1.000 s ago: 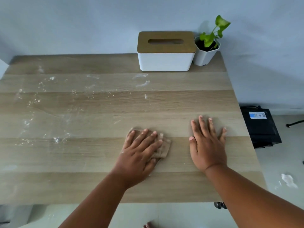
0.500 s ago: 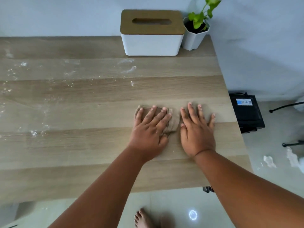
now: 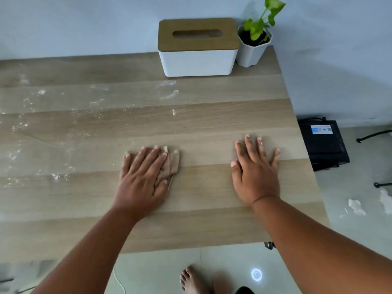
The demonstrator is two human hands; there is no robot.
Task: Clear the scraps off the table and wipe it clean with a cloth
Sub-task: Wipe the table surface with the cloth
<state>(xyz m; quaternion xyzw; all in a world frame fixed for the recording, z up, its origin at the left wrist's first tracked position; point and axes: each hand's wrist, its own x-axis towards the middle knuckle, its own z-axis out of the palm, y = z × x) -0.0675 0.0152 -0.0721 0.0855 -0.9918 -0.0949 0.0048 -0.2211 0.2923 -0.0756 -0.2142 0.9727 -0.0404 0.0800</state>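
My left hand [image 3: 144,177] lies flat on a folded beige cloth [image 3: 172,163] and presses it onto the wooden table [image 3: 191,225]; only the cloth's right edge shows past my fingers. My right hand [image 3: 255,172] rests palm down with fingers spread on the bare wood, well to the right of the cloth, holding nothing. White smears and crumbs [image 3: 57,177] cover the table's left half, and a few streaks [image 3: 169,94] lie in front of the tissue box.
A white tissue box with a wooden lid [image 3: 197,47] and a small potted plant [image 3: 254,43] stand at the table's back right by the wall. A black box [image 3: 323,143] and white scraps [image 3: 357,206] lie on the floor to the right. My bare foot [image 3: 192,281] shows below the front edge.
My left hand slid the cloth right until it nearly touched my right hand, then back left. The two hands are now well apart again.
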